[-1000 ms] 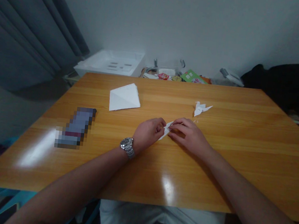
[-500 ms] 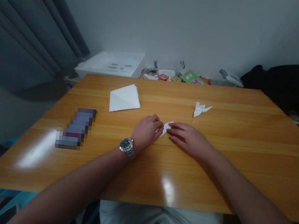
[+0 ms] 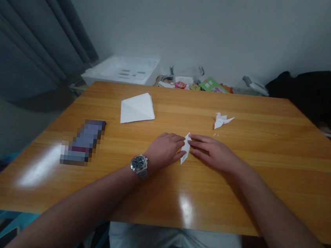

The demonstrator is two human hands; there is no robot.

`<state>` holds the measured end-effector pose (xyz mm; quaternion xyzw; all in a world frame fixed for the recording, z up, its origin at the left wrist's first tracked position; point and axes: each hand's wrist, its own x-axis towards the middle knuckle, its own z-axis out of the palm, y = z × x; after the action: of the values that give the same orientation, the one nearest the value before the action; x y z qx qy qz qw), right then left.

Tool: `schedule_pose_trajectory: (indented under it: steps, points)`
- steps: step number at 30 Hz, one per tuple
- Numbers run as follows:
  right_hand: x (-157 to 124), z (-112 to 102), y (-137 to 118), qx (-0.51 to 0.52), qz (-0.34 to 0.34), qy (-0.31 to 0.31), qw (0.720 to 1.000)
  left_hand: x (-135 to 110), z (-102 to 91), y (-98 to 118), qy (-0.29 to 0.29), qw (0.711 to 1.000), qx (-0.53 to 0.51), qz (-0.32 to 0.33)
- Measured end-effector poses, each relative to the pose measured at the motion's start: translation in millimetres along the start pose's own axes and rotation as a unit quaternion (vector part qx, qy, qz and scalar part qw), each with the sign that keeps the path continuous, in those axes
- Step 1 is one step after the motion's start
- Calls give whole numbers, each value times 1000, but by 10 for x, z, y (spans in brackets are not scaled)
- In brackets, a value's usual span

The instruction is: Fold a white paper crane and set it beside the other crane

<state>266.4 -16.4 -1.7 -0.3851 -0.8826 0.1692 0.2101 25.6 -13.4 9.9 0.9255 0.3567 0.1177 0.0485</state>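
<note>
Facing inward palm-down, hands (image 3: pixel 164 149) touching folded white paper (image 3: pixel 185 149).

Head camera looks forward — down over the table (image 3: pixel 158 190).

the left edge of the narrow folded white paper (image 3: pixel 186 146) is partly covered by fingers of the left grip (image 3: pixel 180 146), and fingertips of the right grip (image 3: pixel 192 143) hide some of its right side; its creases are too small to tell. coarse pixel blur masks the flat dark rectangular object (image 3: pixel 86 139). the tiny white scraps (image 3: pixel 216 135) are too small to identify, as is the reading on the silver metal wristwatch (image 3: pixel 139 162). the wooden tabletop (image 3: pixel 248 203) runs past the right edge, which also cuts the black heap (image 3: pixel 316 92). the white plastic tray (image 3: pixel 136 63) has its base hidden behind the tabletop.
</note>
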Motion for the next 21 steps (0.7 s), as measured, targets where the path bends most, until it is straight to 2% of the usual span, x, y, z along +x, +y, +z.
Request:
schedule_pose_trajectory:
  steps: [4,10,21]
  points:
    - [-2,-2,18,-1,-3,1,1000,8,-8,16,0,1000,-3,2]
    - [-15,-5,31,-25,20,2,999,-27,-65,-18,-31,998,5,45]
    - [-18,17,81,-11,15,23,1000,-56,-30,-59,-18,999,-24,41]
